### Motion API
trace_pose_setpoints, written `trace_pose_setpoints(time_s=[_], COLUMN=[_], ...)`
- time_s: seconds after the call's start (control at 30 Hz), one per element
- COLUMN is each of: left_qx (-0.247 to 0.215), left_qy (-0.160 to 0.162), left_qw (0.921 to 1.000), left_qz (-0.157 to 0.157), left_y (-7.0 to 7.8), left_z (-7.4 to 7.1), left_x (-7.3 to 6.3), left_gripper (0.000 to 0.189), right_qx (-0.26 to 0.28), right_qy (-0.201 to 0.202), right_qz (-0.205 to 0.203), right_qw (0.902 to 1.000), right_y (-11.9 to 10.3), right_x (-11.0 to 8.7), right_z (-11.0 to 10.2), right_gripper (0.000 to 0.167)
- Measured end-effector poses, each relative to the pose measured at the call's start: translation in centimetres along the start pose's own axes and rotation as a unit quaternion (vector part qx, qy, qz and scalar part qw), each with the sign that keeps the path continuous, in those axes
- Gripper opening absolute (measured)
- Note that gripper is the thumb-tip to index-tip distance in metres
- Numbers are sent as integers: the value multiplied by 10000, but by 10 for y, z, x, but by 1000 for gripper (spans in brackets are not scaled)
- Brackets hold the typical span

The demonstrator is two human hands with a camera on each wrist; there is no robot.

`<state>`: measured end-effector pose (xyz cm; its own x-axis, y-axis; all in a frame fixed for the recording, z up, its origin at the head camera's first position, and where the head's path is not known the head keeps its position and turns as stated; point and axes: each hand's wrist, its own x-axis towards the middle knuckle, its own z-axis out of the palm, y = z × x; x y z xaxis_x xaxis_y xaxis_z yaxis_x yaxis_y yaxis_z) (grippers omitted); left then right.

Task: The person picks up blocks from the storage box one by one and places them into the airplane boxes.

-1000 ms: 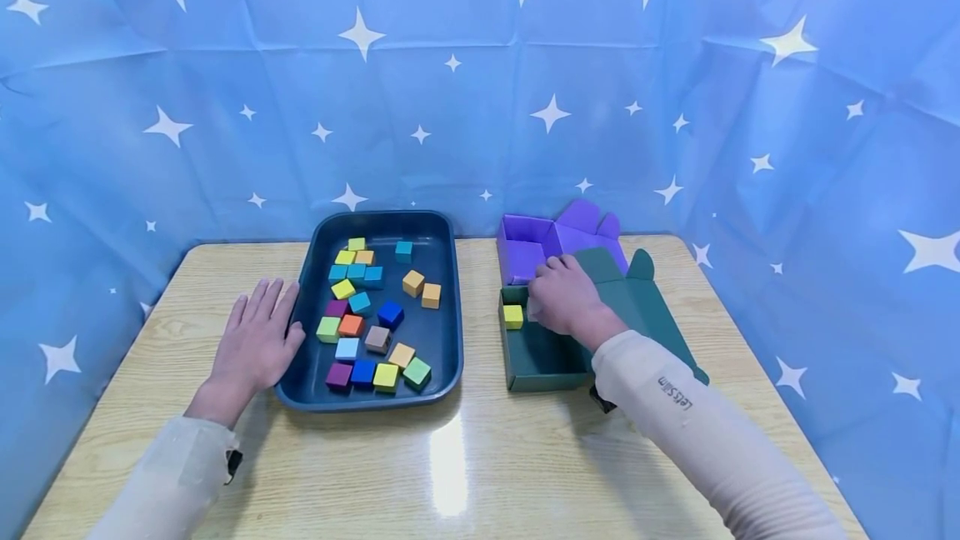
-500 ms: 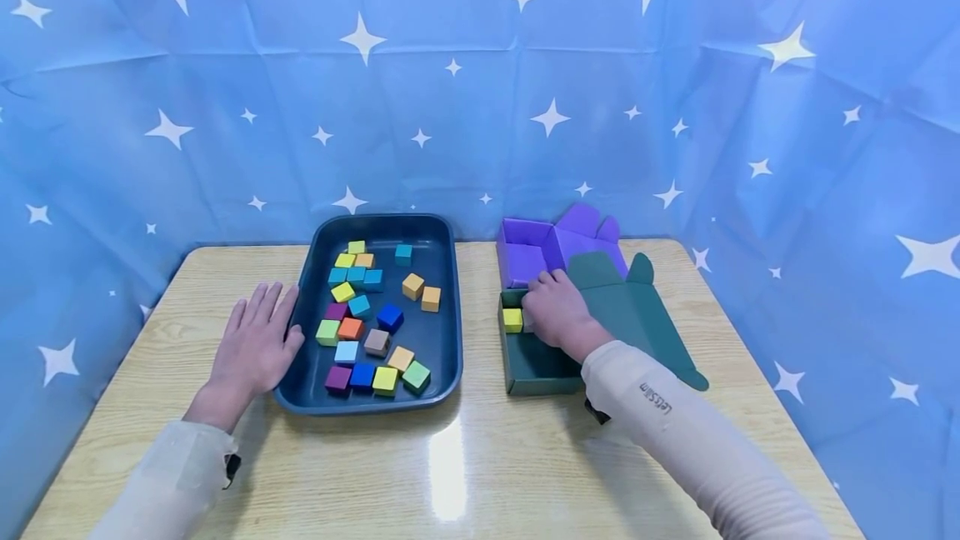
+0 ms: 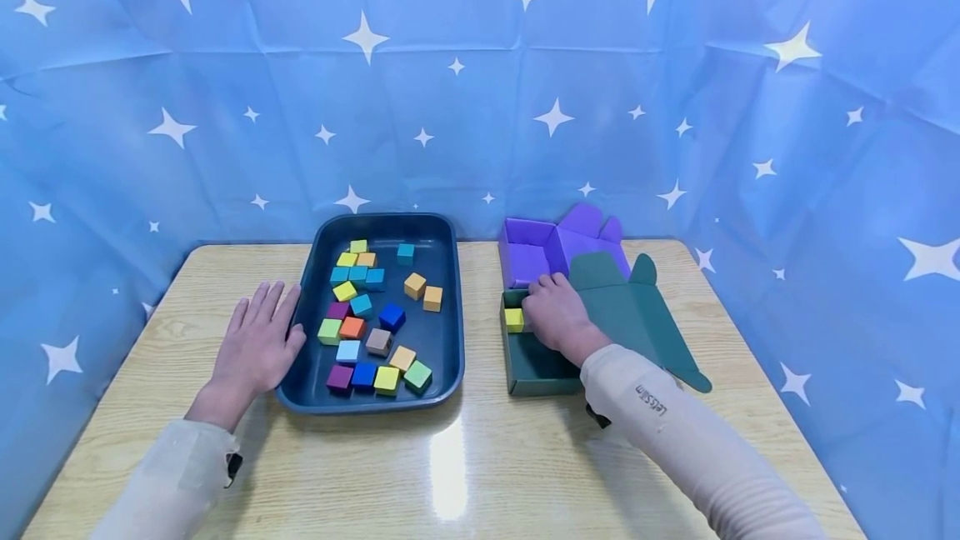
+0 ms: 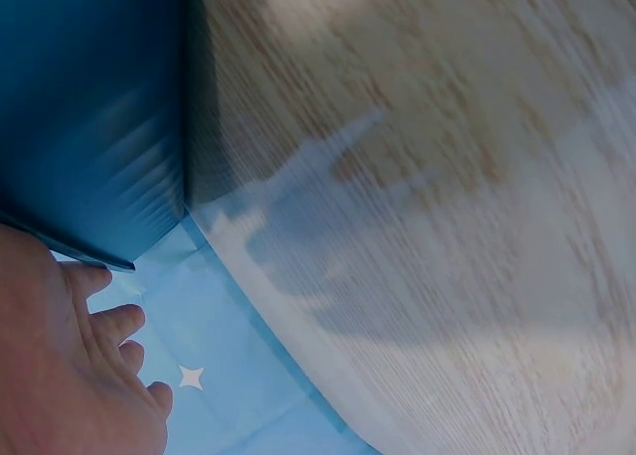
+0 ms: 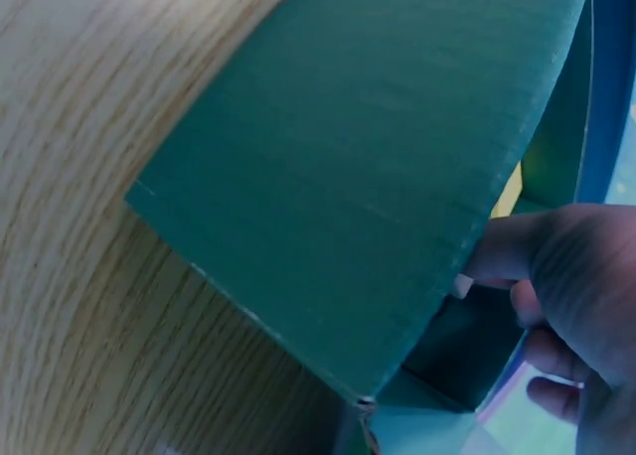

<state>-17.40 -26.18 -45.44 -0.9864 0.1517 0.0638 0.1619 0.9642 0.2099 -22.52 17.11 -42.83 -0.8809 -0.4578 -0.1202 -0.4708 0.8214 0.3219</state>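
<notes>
My right hand (image 3: 557, 312) reaches into the open green box (image 3: 546, 387), fingers curled down. Between its fingers sits a small pale grey block (image 5: 462, 287), mostly hidden by the hand and the box wall. A yellow block (image 3: 513, 320) lies in the box's left side, just beside those fingers. My left hand (image 3: 255, 348) has its fingers straight and touches the left rim of the dark blue tray (image 3: 442, 348). Several coloured cubes lie in that tray, among them a brown block (image 3: 378, 342) and an orange-red block (image 3: 352, 328).
Behind the green box stands an open purple box (image 3: 527, 261). The green lid (image 3: 637, 319) lies folded out to the right, under the right forearm. Wooden table (image 3: 375, 473) surface shows in front. A blue star-patterned cloth (image 3: 480, 148) hangs behind.
My right hand has shifted slightly left and lower inside the green box with the pale block, then stayed nearly still. The left hand has not moved.
</notes>
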Motion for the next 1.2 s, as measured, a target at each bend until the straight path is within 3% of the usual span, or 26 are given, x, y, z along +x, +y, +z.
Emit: trace_pose_setpoints(time_s=[0.23,0.67,0.97,1.1,1.2], left_qx=[-8,-15,-52,-58,-50], left_qy=[8,-46,-98,-97,-95], left_qw=[10000,10000,9999,9999,9999], left_qz=[-3,-13,-28,-28,-33], left_y=[0,0,0,0,0], left_z=[0,-1,-1,-1,-1], left_x=[0,0,1,1,1], left_gripper=[62,62,62,62,62], right_qx=[-14,590,1458,1338,1159], right_qy=[83,610,546,383,211], right_qz=[38,37,-617,-878,-795], right_qw=[10000,9964,9859,9864,9899], right_y=[1,-7,-60,-89,-110], right_x=[-1,1,15,16,14], right_z=[-4,-52,-63,-63,-63], right_gripper=[12,22,38,39,42])
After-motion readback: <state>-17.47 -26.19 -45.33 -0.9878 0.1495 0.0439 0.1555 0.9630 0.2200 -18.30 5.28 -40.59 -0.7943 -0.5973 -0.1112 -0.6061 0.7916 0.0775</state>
